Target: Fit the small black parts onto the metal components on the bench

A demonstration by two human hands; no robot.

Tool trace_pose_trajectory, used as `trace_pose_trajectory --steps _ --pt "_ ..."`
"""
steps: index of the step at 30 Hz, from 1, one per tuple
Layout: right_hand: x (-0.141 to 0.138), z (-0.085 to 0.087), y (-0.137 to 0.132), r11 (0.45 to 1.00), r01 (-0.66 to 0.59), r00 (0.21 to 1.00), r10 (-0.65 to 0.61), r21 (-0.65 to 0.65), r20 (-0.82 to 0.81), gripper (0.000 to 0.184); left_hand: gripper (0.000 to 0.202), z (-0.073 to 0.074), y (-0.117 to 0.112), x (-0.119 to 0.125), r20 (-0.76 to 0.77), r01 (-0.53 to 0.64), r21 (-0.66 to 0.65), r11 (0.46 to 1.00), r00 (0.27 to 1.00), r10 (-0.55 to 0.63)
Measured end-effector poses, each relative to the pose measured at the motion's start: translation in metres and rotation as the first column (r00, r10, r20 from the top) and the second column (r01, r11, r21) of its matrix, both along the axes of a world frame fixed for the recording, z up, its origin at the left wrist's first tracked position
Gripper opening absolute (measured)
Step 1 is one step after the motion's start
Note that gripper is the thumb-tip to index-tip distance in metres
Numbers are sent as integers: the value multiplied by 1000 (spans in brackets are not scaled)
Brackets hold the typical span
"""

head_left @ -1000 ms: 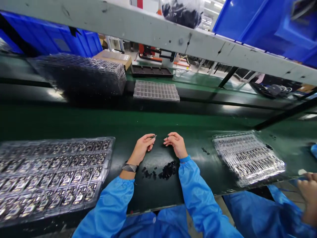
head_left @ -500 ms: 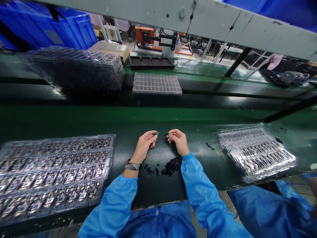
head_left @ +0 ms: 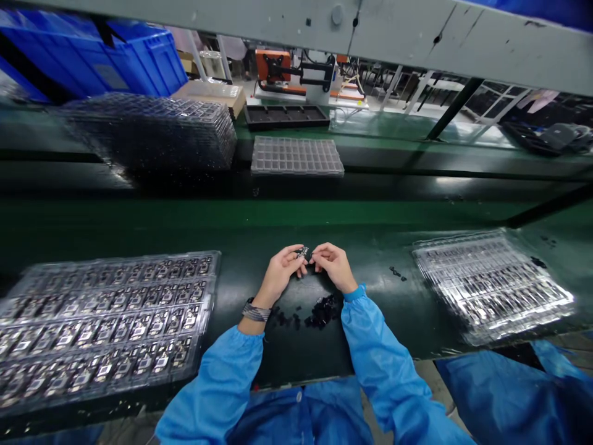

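Observation:
Between thumb and fingers, my left hand (head_left: 280, 272) pinches a small circuit board (head_left: 302, 253) above the green bench. My right hand (head_left: 334, 267) is close beside it, fingertips pinched near the board's right edge; whatever they hold is too small to make out. Below the hands lies a heap of small black parts (head_left: 322, 311), with looser black pieces (head_left: 286, 318) to its left. A clear tray of circuit boards (head_left: 115, 321) sits at the left, its pockets filled in rows.
Stacked clear trays (head_left: 495, 284) with shiny parts lie at the right, a few black pieces (head_left: 397, 273) beside them. An empty-looking clear tray (head_left: 296, 156), tall tray stack (head_left: 152, 136) and blue bin (head_left: 111, 62) stand behind. Another person's blue clothing (head_left: 509, 395) shows at lower right.
My left hand has moved right and turned the board so more of its face shows. The gap between my hands has narrowed, and the right fingertips are now at the board's edge.

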State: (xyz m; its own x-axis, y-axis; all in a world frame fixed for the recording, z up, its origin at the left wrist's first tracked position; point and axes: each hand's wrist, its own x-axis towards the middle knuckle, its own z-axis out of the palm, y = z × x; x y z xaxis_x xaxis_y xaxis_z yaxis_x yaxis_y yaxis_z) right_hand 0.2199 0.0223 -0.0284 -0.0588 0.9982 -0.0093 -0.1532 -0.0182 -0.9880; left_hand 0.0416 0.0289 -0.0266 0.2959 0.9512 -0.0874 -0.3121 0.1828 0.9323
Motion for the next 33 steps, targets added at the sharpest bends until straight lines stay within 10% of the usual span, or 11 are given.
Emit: trace_pose_trajectory --steps 33 --pt "0 -3 -1 997 -10 977 -5 72 215 15 59 -7 2 -4 -150 32 18 999 988 -28"
